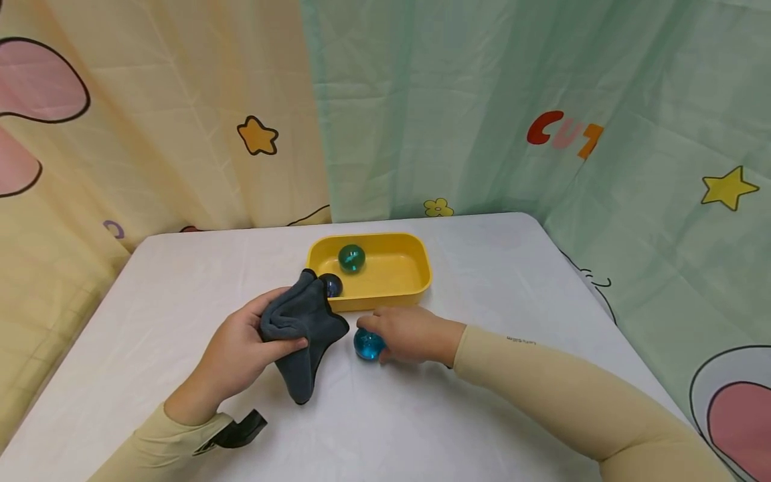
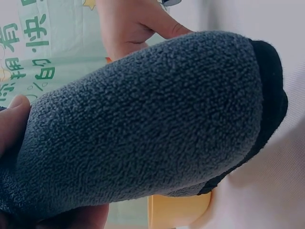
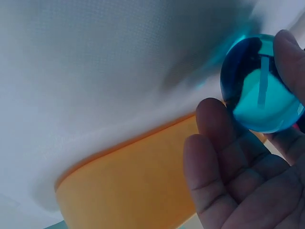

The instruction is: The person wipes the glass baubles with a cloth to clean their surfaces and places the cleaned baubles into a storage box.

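Note:
A folded dark grey cloth [image 1: 305,328] with black edging is held in my left hand [image 1: 236,348], the thumb pressed over its near face. In the left wrist view the fuzzy cloth [image 2: 152,114] fills most of the picture. My right hand [image 1: 415,333] grips a clear blue glass ball [image 1: 368,345] just in front of the yellow tray [image 1: 385,302]. Up close in the right wrist view, the ball [image 3: 267,90] sits between thumb and fingers. Inside the tray lie a green ball [image 1: 352,258] and a dark blue ball [image 1: 332,285], the latter partly covered by the cloth.
A white cloth-covered table [image 1: 494,281] lies beneath everything, with the tray near its far side. Patterned curtains [image 1: 421,100] hang behind and along both sides. A black strap [image 1: 241,430] sticks out from my left wrist.

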Demonstrator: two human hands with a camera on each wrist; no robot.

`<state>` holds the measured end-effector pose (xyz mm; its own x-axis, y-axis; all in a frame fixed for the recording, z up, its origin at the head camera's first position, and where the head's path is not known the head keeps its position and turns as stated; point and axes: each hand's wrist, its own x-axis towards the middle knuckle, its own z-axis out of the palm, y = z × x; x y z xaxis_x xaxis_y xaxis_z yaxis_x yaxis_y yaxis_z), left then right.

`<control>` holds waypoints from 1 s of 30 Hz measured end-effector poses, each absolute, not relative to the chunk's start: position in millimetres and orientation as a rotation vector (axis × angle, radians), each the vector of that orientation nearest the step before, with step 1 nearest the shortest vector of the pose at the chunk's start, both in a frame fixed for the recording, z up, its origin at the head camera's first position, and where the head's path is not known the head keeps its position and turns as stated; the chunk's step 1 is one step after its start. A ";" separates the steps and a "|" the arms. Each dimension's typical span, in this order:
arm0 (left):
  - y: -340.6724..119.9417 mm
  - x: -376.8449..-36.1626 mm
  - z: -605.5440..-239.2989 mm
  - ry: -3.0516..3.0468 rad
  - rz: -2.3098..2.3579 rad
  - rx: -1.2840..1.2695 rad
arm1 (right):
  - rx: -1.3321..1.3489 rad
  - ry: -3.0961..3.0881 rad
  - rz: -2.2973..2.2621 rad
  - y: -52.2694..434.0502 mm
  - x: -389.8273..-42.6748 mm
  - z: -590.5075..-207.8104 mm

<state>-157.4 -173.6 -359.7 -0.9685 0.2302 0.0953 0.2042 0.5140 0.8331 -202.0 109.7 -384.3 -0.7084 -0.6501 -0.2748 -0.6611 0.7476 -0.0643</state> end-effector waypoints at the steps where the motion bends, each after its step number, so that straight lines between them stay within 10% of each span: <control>1: -173.7 -157.3 -359.8 2.709 1.484 0.389 | -1.030 2.674 0.052 110.3 -202.0 -385.2; 30: -155.8 -168.6 -375.1 2.159 1.727 0.817 | -1.145 2.823 -0.762 102.8 -176.9 -357.3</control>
